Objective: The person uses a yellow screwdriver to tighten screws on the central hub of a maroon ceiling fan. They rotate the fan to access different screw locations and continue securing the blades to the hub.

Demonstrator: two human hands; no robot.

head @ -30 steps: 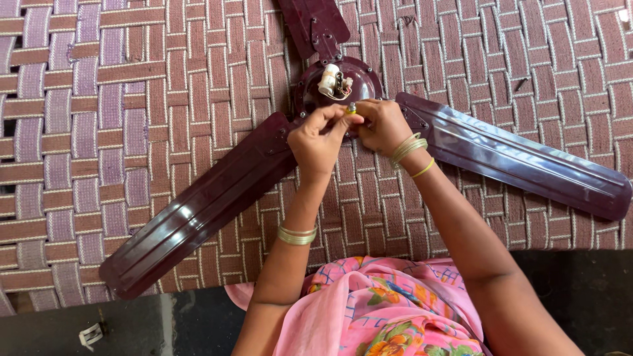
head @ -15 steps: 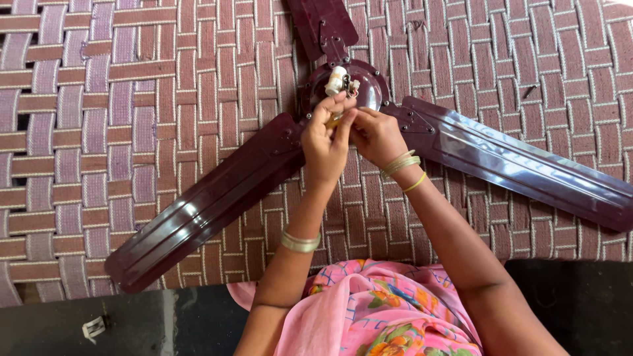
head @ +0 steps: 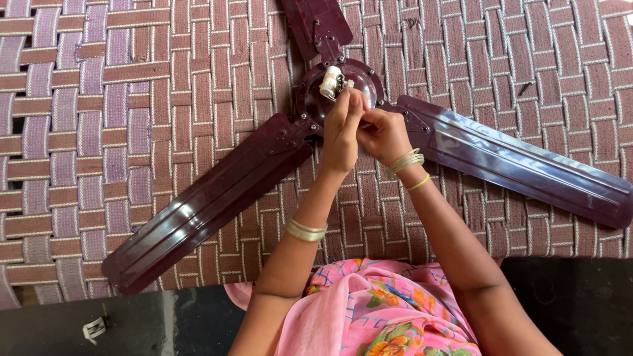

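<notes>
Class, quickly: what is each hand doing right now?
Left hand: fingers pinched shut at the ceiling fan hub; held item hidden.
Right hand: closed beside it; contents cannot be told.

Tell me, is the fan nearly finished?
Done: all three blades sit bolted on the fan. In hand: the left hand and right hand pinch something small at the hub, beside the white part. Left: the hub's middle lies open, uncovered.
</notes>
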